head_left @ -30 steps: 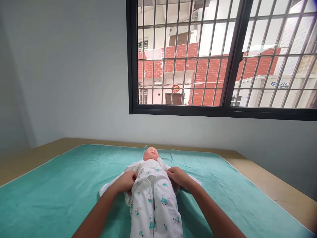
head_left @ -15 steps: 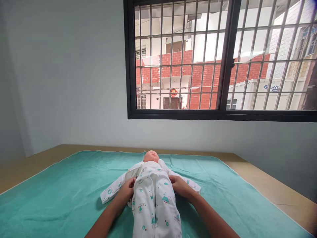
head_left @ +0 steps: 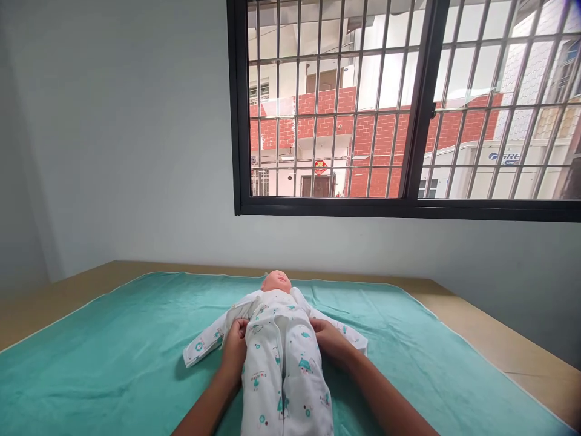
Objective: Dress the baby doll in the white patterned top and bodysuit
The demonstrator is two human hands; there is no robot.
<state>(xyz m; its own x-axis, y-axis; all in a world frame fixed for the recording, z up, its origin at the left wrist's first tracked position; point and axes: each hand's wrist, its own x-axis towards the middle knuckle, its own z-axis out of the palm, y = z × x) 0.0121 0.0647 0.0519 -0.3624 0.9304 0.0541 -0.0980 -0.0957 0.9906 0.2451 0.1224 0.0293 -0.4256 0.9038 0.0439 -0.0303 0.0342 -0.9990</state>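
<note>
A baby doll (head_left: 278, 281) lies on its back, its head toward the wall. It wears a white printed long-sleeved top (head_left: 249, 303) and white printed trousers (head_left: 281, 363) that reach up over its belly. Both sleeves spread out to the sides. At the doll's left-of-picture waist, my left hand (head_left: 236, 345) is closed, fingers pinching the edge of the trousers. On the opposite side my right hand (head_left: 330, 340) is likewise closed on the trousers' edge, its wrist beside the other sleeve. Some fingertips are hidden against the fabric.
A green cloth (head_left: 136, 339) spreads under the doll over a light wooden surface (head_left: 490, 336). Behind stands a pale wall (head_left: 136, 151) with a dark-framed barred window (head_left: 327, 207).
My left hand has moved slightly up and inward along the doll's waist, its forearm now more upright. My right hand has hardly moved. The view has tilted slightly.
</note>
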